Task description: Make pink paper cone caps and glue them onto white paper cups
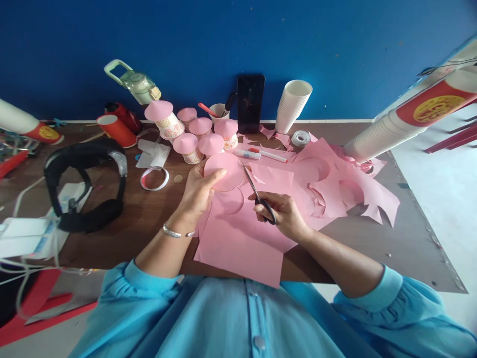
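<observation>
Left hand (197, 191) has a flat, smooth pink paper disc (228, 175) pinched by its left edge, thumb laid across the top and the fingers mostly out of my sight beneath. That disc sits at the centre of the frame, held above a large matte pink sheet (242, 256) with straight edges and a curved cut. Just right of centre, the right hand (283, 211) is curled round the black handles of slim metal scissors (258, 198), their tips pointing up and leftward to the disc's right edge; whether they bite paper, I can't tell. Both forearms slant inward from the lower corners, the left wrist bent toward the disc and wearing a silver bangle (172, 231). Ragged pink offcuts (331, 186) with scooped edges spread rightward over the brown wood-grain surface (112, 246). Above the disc, printed paper cups (171, 128) wear shallow pink cones (225, 127).
</observation>
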Demonstrator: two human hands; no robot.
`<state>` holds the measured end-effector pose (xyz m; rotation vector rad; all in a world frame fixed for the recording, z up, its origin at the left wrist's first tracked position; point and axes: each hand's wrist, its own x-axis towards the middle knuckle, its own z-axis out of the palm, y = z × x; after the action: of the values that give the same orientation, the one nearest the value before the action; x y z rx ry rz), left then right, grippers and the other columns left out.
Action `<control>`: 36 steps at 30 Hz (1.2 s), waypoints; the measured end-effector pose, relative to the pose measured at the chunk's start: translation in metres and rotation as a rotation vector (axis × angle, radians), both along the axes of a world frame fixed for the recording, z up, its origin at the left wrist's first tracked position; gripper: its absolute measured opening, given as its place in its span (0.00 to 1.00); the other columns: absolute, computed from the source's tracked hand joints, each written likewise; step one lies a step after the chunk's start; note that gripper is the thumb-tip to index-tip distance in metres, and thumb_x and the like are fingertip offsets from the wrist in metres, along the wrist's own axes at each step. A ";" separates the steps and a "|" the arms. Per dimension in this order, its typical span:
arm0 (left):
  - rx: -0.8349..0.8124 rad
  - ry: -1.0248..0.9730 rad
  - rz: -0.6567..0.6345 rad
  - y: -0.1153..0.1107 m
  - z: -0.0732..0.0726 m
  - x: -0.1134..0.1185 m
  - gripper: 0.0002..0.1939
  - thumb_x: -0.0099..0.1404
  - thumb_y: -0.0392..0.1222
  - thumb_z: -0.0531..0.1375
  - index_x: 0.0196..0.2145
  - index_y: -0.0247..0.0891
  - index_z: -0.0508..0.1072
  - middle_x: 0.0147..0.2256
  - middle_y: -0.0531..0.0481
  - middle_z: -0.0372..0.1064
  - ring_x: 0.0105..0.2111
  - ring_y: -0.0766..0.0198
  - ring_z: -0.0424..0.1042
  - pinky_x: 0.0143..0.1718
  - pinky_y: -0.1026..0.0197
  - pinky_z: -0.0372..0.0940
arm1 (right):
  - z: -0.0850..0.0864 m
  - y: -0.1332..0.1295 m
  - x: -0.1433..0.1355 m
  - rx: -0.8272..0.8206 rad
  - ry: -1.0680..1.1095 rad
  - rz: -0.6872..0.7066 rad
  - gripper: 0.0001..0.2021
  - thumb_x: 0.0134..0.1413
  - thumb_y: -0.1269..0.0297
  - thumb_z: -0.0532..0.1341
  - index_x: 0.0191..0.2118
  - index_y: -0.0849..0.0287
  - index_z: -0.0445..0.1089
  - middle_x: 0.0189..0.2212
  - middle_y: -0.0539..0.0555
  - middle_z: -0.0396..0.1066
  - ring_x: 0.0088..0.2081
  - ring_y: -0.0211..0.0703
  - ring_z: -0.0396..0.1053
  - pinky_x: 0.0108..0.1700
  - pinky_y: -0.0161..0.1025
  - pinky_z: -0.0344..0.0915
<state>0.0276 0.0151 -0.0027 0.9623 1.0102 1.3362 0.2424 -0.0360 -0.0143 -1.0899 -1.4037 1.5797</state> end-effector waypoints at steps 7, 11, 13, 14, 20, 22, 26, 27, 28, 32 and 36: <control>-0.003 0.047 -0.007 0.002 -0.004 -0.006 0.14 0.55 0.46 0.73 0.37 0.38 0.81 0.32 0.51 0.78 0.32 0.61 0.77 0.37 0.60 0.72 | -0.002 0.000 0.000 0.019 0.010 -0.005 0.22 0.56 0.45 0.68 0.42 0.61 0.75 0.19 0.45 0.64 0.22 0.34 0.61 0.26 0.36 0.61; -0.005 0.040 0.002 0.002 -0.002 -0.006 0.15 0.54 0.45 0.74 0.37 0.38 0.81 0.33 0.51 0.79 0.34 0.60 0.78 0.38 0.59 0.74 | -0.001 0.000 0.000 0.032 0.004 -0.001 0.21 0.57 0.46 0.68 0.41 0.61 0.75 0.19 0.45 0.64 0.22 0.34 0.60 0.26 0.36 0.61; -0.014 0.036 0.008 0.002 -0.001 -0.006 0.15 0.53 0.45 0.74 0.38 0.38 0.82 0.35 0.49 0.80 0.36 0.58 0.79 0.41 0.58 0.75 | -0.001 -0.001 0.000 0.034 0.011 -0.003 0.19 0.57 0.47 0.67 0.41 0.61 0.75 0.19 0.45 0.64 0.22 0.34 0.59 0.26 0.36 0.60; -0.018 0.038 0.010 0.002 -0.001 -0.006 0.16 0.53 0.46 0.74 0.38 0.38 0.82 0.36 0.49 0.81 0.36 0.58 0.79 0.41 0.57 0.75 | -0.001 -0.001 -0.001 0.035 0.016 -0.004 0.19 0.57 0.48 0.67 0.41 0.61 0.75 0.19 0.45 0.64 0.22 0.34 0.59 0.26 0.36 0.60; -0.006 0.060 0.010 0.005 -0.005 -0.009 0.15 0.53 0.46 0.74 0.38 0.38 0.81 0.35 0.49 0.80 0.36 0.58 0.78 0.40 0.58 0.74 | -0.001 -0.001 0.000 0.030 0.024 -0.013 0.19 0.57 0.47 0.67 0.41 0.61 0.75 0.18 0.45 0.63 0.21 0.34 0.59 0.26 0.36 0.60; -0.005 0.061 0.024 0.005 -0.005 -0.010 0.15 0.53 0.46 0.74 0.37 0.38 0.81 0.34 0.49 0.79 0.36 0.58 0.77 0.40 0.58 0.73 | 0.000 0.000 0.000 0.021 0.031 -0.019 0.20 0.57 0.47 0.68 0.41 0.61 0.75 0.18 0.45 0.63 0.21 0.34 0.59 0.25 0.36 0.59; -0.008 0.044 0.024 0.004 -0.003 -0.009 0.16 0.53 0.47 0.74 0.38 0.38 0.81 0.36 0.49 0.80 0.37 0.57 0.79 0.41 0.56 0.74 | 0.001 0.001 -0.001 -0.037 0.047 -0.008 0.23 0.55 0.44 0.69 0.41 0.61 0.74 0.19 0.46 0.65 0.22 0.35 0.61 0.26 0.36 0.59; -0.003 0.037 0.016 0.004 -0.003 -0.009 0.16 0.54 0.46 0.73 0.39 0.38 0.81 0.37 0.49 0.80 0.38 0.56 0.79 0.42 0.56 0.75 | 0.000 0.001 -0.001 -0.051 0.053 -0.005 0.24 0.54 0.42 0.69 0.41 0.61 0.74 0.20 0.46 0.65 0.22 0.35 0.61 0.26 0.36 0.59; 0.006 0.032 0.011 0.003 -0.002 -0.008 0.16 0.54 0.46 0.73 0.40 0.38 0.81 0.37 0.48 0.81 0.39 0.56 0.79 0.43 0.55 0.75 | 0.000 0.002 -0.001 -0.060 0.058 -0.005 0.25 0.54 0.41 0.69 0.41 0.61 0.74 0.20 0.46 0.66 0.23 0.36 0.62 0.26 0.36 0.59; 0.062 0.076 0.019 -0.001 -0.003 -0.003 0.16 0.57 0.47 0.72 0.42 0.39 0.81 0.41 0.48 0.81 0.44 0.54 0.80 0.46 0.55 0.76 | -0.005 0.002 -0.001 -0.040 0.063 -0.020 0.28 0.54 0.38 0.68 0.44 0.61 0.73 0.22 0.48 0.69 0.25 0.37 0.64 0.28 0.37 0.61; 0.079 0.138 0.021 -0.007 -0.007 0.003 0.16 0.59 0.47 0.71 0.44 0.39 0.80 0.43 0.47 0.81 0.45 0.54 0.79 0.48 0.54 0.75 | -0.010 0.001 -0.003 -0.037 0.097 -0.057 0.28 0.54 0.38 0.69 0.47 0.60 0.72 0.25 0.50 0.71 0.28 0.39 0.66 0.30 0.38 0.63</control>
<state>0.0304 0.0086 -0.0100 1.1189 1.0802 1.3497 0.2390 -0.0353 -0.0240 -1.0513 -1.2733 1.6010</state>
